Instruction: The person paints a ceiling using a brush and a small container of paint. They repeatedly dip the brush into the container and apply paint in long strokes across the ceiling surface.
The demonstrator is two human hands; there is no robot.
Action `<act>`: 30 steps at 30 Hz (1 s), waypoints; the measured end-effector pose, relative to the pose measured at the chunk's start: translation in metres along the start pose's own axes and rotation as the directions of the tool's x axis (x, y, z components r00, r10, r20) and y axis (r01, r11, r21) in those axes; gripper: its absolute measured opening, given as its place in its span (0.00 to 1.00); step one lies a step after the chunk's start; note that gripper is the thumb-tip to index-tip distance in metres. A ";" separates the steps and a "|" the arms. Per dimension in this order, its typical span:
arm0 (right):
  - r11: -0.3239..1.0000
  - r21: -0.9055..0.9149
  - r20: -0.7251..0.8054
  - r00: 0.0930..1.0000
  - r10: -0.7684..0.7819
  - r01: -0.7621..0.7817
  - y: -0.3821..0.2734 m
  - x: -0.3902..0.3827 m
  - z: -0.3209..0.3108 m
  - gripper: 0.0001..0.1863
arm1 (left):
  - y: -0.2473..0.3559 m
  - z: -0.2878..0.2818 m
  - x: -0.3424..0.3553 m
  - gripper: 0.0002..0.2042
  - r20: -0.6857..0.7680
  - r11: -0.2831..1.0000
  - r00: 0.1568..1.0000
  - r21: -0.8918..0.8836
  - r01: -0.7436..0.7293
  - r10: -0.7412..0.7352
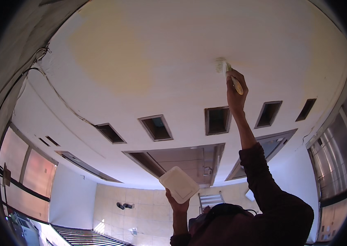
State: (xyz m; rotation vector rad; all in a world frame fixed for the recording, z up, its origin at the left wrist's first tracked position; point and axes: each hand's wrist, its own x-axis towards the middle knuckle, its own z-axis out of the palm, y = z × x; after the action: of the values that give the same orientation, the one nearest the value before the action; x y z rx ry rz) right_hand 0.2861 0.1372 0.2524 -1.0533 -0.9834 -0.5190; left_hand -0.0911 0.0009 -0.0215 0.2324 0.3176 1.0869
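My right hand (237, 87), arm stretched up, is closed round the handle of a paintbrush (221, 65). The brush's pale bristles are against the wall (181, 49), or very close to it. White covers much of this wall, with yellowish patches at the upper left and far right. Lower down, my left hand (177, 203) grips a white, shallow rectangular plastic container (179, 184) with rounded corners. What is inside the container cannot be made out, as only a pale face of it shows.
A row of small framed openings (217, 120) runs across the wall above a door (181, 162). Loose cables (58, 92) hang at the left. A ladder (211, 199) is below me, and dark footwear (125, 206) lies on the tiled floor (149, 221). Railings (83, 235) stand at lower left.
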 end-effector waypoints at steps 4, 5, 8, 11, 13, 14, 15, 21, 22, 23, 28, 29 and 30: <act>0.948 -0.293 0.009 0.991 -0.131 0.128 -0.021 -0.003 -0.006 0.10 | -0.002 0.001 0.002 0.38 -0.043 1.000 0.999 0.025 -0.007 0.008; 0.931 -0.332 0.024 0.988 -0.154 0.154 -0.027 -0.006 0.000 0.11 | -0.002 0.001 0.002 0.38 -0.047 1.000 0.999 0.030 -0.006 0.008; 0.889 -0.422 0.180 0.977 -0.112 0.179 -0.041 -0.025 0.032 0.12 | -0.003 -0.006 0.004 0.36 0.011 1.000 1.000 -0.021 0.013 -0.013; 0.894 -0.388 0.326 0.941 -0.093 0.223 -0.053 -0.043 0.067 0.13 | -0.004 -0.007 0.002 0.36 -0.005 0.999 1.000 -0.035 0.004 -0.004; 0.925 -0.323 0.389 0.919 -0.063 0.200 -0.063 -0.051 0.079 0.13 | -0.003 0.003 0.001 0.37 -0.048 1.000 0.999 0.000 -0.018 0.018; 0.944 -0.276 0.410 0.910 -0.056 0.182 -0.063 -0.054 0.083 0.12 | -0.003 0.006 0.000 0.38 -0.070 0.999 0.997 0.017 -0.031 0.032; 0.960 -0.229 0.431 0.901 -0.049 0.162 -0.062 -0.058 0.086 0.12 | -0.004 0.003 0.000 0.38 -0.064 1.000 0.998 0.014 -0.027 0.028; 0.966 0.219 0.220 0.972 0.087 -0.136 -0.040 -0.044 0.062 0.11 | -0.004 0.002 0.001 0.37 -0.078 1.000 0.997 0.015 -0.017 0.018; 0.942 0.248 0.224 0.960 0.170 -0.225 -0.028 -0.039 0.049 0.10 | -0.004 0.004 0.001 0.37 -0.071 1.000 0.997 0.027 -0.015 0.016; 0.894 0.278 0.227 0.928 0.294 -0.351 -0.022 -0.032 0.035 0.10 | -0.004 0.007 0.003 0.37 -0.060 0.999 0.998 0.039 -0.017 0.019; 0.948 0.146 0.005 0.958 0.286 -0.283 0.008 0.011 -0.028 0.09 | -0.004 -0.001 0.007 0.37 -0.024 0.999 0.999 0.018 0.030 -0.030; 0.961 0.088 -0.037 0.963 0.265 -0.261 0.015 0.018 -0.040 0.09 | -0.005 -0.002 0.009 0.37 -0.002 0.999 0.999 0.002 0.049 -0.049; 0.970 0.030 -0.071 0.967 0.243 -0.241 0.022 0.024 -0.050 0.09 | -0.006 -0.003 0.010 0.37 -0.011 0.999 0.999 0.007 0.051 -0.051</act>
State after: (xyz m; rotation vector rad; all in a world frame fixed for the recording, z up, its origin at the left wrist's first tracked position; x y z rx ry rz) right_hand 0.3358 0.1046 0.2550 -1.1094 -0.7797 -0.3435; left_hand -0.0829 0.0075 -0.0275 0.2236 0.3354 1.0373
